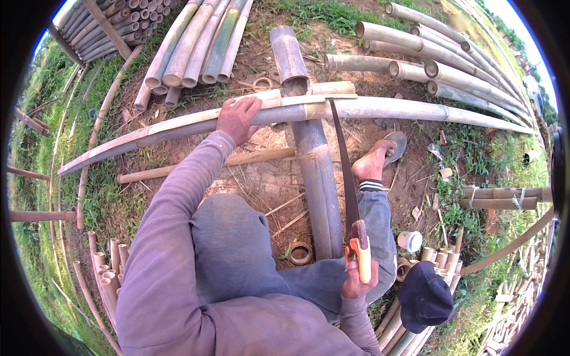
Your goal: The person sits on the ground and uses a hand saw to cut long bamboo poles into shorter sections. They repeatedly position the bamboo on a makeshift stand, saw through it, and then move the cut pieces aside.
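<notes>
A long bamboo pole (409, 110) lies crosswise in front of me, with a pale split bamboo strip (178, 123) along its top. My left hand (238, 120) is closed over the strip and pole, left of the middle. In my right hand (358, 279) is the orange handle of a handsaw (345, 160). Its dark blade points away from me, and the tip reaches the pole near the strip's right end. Under the crossing runs a thick bamboo post (317, 184), lying lengthwise between my legs.
Bundles of bamboo poles lie at the far left (199, 44) and far right (451, 59). A dark cap (425, 296) is beside short bamboo pieces at the lower right, near a white cup (409, 241). A cut bamboo ring (300, 253) sits by the post.
</notes>
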Motion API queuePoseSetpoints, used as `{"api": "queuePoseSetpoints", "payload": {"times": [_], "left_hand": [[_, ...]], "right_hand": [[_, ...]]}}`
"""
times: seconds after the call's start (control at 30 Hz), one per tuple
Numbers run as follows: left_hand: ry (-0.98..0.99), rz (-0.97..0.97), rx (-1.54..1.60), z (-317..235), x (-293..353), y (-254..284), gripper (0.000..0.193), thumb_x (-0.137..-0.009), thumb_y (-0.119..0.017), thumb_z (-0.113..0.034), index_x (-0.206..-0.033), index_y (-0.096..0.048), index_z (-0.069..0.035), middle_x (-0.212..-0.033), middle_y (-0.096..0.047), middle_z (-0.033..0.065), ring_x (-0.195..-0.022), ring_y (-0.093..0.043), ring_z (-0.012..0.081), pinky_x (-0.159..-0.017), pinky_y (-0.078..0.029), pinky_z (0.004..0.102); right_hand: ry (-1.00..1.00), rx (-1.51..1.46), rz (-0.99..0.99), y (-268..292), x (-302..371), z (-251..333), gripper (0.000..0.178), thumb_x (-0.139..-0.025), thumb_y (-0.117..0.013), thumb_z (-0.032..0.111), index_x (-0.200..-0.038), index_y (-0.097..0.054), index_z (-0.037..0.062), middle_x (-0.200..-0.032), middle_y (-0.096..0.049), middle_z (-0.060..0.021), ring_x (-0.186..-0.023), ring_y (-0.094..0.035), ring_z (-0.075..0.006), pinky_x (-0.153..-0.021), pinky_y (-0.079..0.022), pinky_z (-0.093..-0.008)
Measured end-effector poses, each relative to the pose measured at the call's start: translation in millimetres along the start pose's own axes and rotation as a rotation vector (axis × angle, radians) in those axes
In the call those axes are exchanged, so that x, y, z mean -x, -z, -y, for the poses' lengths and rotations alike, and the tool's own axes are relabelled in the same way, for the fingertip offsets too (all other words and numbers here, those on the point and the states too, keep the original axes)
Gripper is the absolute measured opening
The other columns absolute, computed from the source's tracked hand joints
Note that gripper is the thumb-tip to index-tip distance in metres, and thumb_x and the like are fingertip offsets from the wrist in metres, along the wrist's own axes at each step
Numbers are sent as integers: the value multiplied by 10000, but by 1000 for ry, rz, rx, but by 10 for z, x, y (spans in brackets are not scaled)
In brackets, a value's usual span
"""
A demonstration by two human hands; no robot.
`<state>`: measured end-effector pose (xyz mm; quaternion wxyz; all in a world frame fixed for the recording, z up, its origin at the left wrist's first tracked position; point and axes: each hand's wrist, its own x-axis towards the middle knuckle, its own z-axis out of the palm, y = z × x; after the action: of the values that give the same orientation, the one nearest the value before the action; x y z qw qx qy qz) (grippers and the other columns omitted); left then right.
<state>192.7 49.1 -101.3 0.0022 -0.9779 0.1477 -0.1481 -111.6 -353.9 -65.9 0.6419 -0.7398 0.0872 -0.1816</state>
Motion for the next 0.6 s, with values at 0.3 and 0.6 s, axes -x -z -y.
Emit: {"api": "queuePoseSetpoints", "payload": {"times": [0.3,0.6], "left_hand": [[21,27,40,-10,-4,-3,791,-801,-855,-406,-1463,-509,-143,-1431,-593,54,-1330,-564,210,-1151,-338,465],[37,-12,37,37,80,22,756,-820,-851,-393,-1449,-495,-173,-1391,-604,20,-1306,-583,179,-1157,-331,478]], "right_hand": [[92,142,121,155,-37,-392,200,-841,-617,-63,-1040,-621,-80,-893,-695,-125,-706,-627,-126,-677,-583,-299],[79,185,160,111,-99,-465,157,-811,-595,-68,-963,-633,-72,-882,-698,-135,-720,-654,-140,-721,-605,-320]]}}
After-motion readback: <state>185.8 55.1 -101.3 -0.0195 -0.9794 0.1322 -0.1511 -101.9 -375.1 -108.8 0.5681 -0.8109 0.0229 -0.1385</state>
